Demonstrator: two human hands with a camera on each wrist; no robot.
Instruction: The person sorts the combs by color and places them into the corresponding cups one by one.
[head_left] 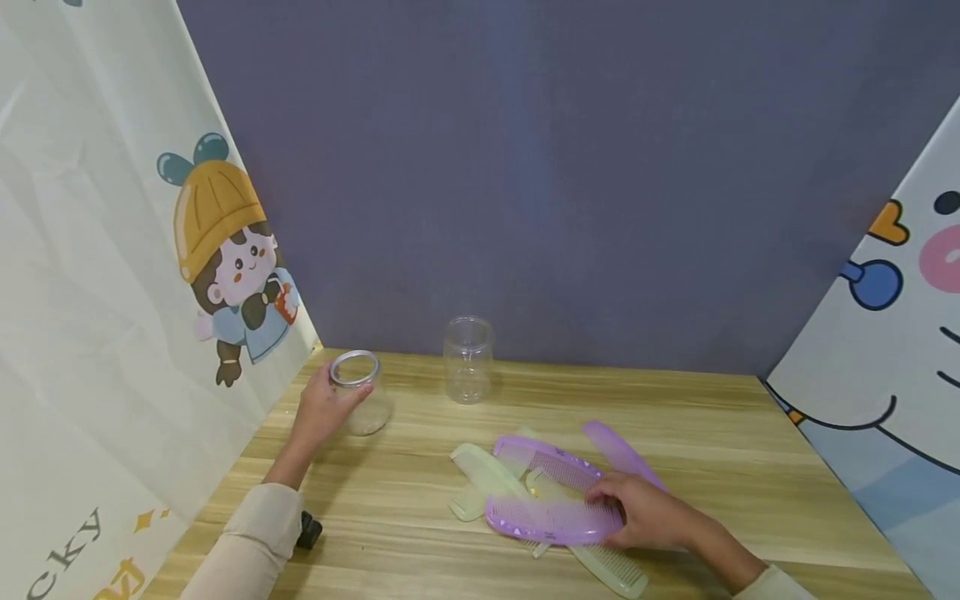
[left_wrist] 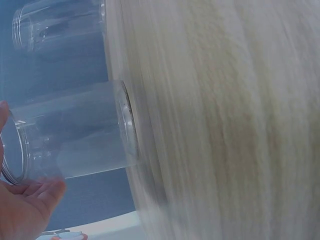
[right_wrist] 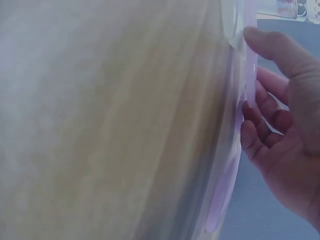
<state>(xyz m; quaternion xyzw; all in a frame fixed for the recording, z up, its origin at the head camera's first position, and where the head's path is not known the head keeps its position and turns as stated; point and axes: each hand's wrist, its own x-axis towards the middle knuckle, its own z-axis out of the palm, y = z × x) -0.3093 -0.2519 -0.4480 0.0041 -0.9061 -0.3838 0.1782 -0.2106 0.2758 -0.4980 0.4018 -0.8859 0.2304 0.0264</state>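
Observation:
At the table's left side, my left hand (head_left: 322, 410) grips a clear jar (head_left: 369, 414) with a silver rim, fingers and thumb around its upper part. The left wrist view shows the jar (left_wrist: 80, 132) with its base at the tabletop. My right hand (head_left: 648, 512) pinches the right end of a purple comb (head_left: 551, 522), which lies over a loose pile. In that pile are another purple comb (head_left: 558, 461) and several pale green combs (head_left: 487, 471). One more purple comb (head_left: 618, 452) extends behind my right hand, partly hidden by it.
A second clear jar (head_left: 468, 367) stands upright near the back edge of the wooden table (head_left: 420, 517). Behind it rises a dark grey-blue panel (head_left: 525, 183). Printed cartoon sheets flank the table at left (head_left: 90, 250) and right (head_left: 862, 367).

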